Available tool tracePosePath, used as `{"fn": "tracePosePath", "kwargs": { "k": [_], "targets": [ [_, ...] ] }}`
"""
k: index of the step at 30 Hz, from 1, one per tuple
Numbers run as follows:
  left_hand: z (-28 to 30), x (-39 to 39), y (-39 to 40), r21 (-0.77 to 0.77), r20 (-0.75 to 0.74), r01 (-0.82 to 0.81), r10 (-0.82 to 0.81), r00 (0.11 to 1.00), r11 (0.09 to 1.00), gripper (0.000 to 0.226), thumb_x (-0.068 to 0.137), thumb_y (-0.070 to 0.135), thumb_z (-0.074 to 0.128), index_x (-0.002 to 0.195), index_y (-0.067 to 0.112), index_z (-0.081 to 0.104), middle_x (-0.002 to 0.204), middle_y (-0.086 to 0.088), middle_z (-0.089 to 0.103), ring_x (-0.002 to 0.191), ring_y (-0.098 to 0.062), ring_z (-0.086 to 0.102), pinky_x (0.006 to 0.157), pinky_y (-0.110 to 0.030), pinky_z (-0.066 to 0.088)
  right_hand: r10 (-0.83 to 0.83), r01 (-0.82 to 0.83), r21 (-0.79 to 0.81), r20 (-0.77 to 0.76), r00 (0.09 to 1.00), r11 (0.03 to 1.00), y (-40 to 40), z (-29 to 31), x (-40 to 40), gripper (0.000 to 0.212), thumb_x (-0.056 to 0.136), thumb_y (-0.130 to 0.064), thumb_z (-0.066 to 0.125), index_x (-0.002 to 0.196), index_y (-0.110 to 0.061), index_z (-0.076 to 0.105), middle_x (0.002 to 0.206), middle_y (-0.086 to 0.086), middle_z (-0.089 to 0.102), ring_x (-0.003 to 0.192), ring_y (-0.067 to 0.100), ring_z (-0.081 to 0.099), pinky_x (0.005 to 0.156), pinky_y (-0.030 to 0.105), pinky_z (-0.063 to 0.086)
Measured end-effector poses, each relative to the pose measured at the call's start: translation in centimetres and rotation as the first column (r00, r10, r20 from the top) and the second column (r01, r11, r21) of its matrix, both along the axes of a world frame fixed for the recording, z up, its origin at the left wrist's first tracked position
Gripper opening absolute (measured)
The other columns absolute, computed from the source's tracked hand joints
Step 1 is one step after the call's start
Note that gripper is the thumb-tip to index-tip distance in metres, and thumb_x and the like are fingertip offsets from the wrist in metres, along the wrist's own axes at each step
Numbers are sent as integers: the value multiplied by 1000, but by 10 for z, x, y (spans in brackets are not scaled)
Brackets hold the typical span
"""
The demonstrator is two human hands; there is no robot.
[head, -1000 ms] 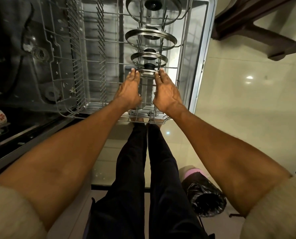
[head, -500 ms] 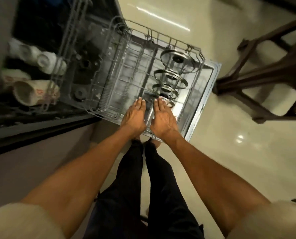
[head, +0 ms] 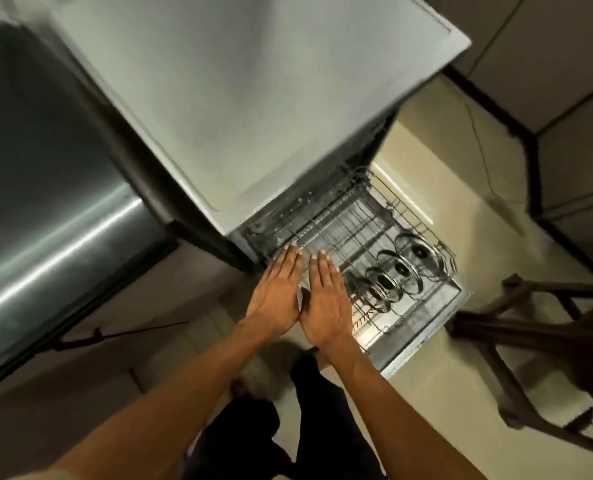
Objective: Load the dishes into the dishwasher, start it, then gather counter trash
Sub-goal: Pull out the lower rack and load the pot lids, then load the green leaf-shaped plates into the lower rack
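Observation:
The lower wire rack (head: 385,216) of the dishwasher stands pulled out over the open door (head: 423,336). Several glass lids (head: 400,268) with black knobs stand upright in a row along its right side. My left hand (head: 277,292) and my right hand (head: 328,299) lie side by side, fingers straight, over the rack's near edge; whether they touch it I cannot tell. Neither hand holds anything. The dishwasher's grey top (head: 253,98) hides the inside of the machine.
A stainless steel appliance (head: 46,202) stands to the left of the dishwasher. A dark wooden stool (head: 544,327) stands on the pale floor to the right of the open door. Cabinet fronts (head: 575,140) line the far right.
The view has swung up and left, so the dishwasher's top now fills the frame and the upper rack with cups is out of sight. Both hands stay flat at the rack's near edge.

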State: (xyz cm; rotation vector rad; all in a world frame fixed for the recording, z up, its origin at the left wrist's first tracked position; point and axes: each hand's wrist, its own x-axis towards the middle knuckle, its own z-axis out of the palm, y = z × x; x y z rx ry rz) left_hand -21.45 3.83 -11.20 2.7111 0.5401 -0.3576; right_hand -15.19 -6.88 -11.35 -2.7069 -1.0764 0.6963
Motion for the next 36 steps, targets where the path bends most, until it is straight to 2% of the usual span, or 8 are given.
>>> {"fn": "tracePosePath", "kwargs": {
  "k": [5, 9, 12, 20, 23, 26, 30, 36],
  "targets": [
    [66, -80, 31, 55, 163, -134, 123, 979, 989, 80, 96, 22, 40, 155, 11, -14, 164, -9, -20, 152, -20, -20, 125, -36, -7, 110, -122, 173, 77, 991, 977, 36, 50, -63, 77, 104, -31, 39, 160, -11, -10, 166, 7, -21, 154, 18, -21, 125, 33, -13],
    [97, -151, 57, 65, 271, -263, 236, 933, 963, 74, 89, 25, 30, 158, 2, 15, 166, -17, 8, 155, -26, 6, 125, -43, 16, 185, -214, 289, 124, 975, 933, 71, 81, -119, 74, 100, -33, 39, 162, -12, 4, 169, 6, -6, 156, 15, -8, 126, 32, -5],
    [118, -204, 78, 47, 308, -356, 326, 894, 933, 72, 92, 28, 29, 158, 3, 15, 166, -17, 11, 155, -27, 9, 124, -45, 23, 258, -304, 335, 175, 950, 892, 101, 102, -161, 74, 102, -29, 48, 162, -11, 10, 170, 6, 3, 156, 14, -6, 127, 31, -2],
    [146, -329, 127, 74, 362, -618, 557, 748, 782, 66, 97, 29, 30, 157, 2, 22, 166, -16, 14, 155, -25, 11, 122, -40, 16, 474, -541, 428, 261, 841, 724, 185, 139, -261, 64, 104, -31, 40, 161, -11, 20, 169, 6, 13, 156, 13, 4, 127, 36, 13],
    [149, -371, 140, 56, 393, -708, 637, 663, 704, 66, 96, 28, 30, 156, 0, 23, 165, -17, 15, 154, -27, 14, 122, -38, 14, 566, -633, 426, 290, 772, 646, 216, 149, -300, 65, 103, -34, 37, 161, -11, 19, 169, 6, 11, 156, 14, 3, 127, 37, 12],
    [153, -405, 153, 44, 426, -785, 699, 574, 617, 68, 92, 26, 31, 155, -2, 26, 164, -18, 17, 153, -28, 16, 122, -38, 12, 658, -721, 410, 309, 686, 559, 244, 150, -332, 68, 103, -31, 46, 161, -13, 15, 169, 5, 7, 156, 13, 0, 128, 37, 10],
    [154, -448, 170, 31, 441, -891, 794, 419, 453, 73, 90, 32, 19, 157, 4, 14, 165, -11, 2, 155, -23, 2, 127, -36, 3, 751, -797, 412, 316, 580, 442, 282, 149, -370, 71, 102, -30, 49, 161, -13, 15, 169, 3, 3, 156, 11, -2, 128, 36, 9],
    [150, -510, 206, 57, 419, -967, 874, 248, 247, 74, 87, 27, 16, 157, 3, 17, 166, -13, 9, 155, -22, 4, 126, -38, 11, 837, -847, 438, 303, 456, 303, 345, 148, -433, 71, 95, -24, 59, 158, -7, 30, 166, 10, 23, 155, 20, 18, 125, 40, 22]
  ]
}}
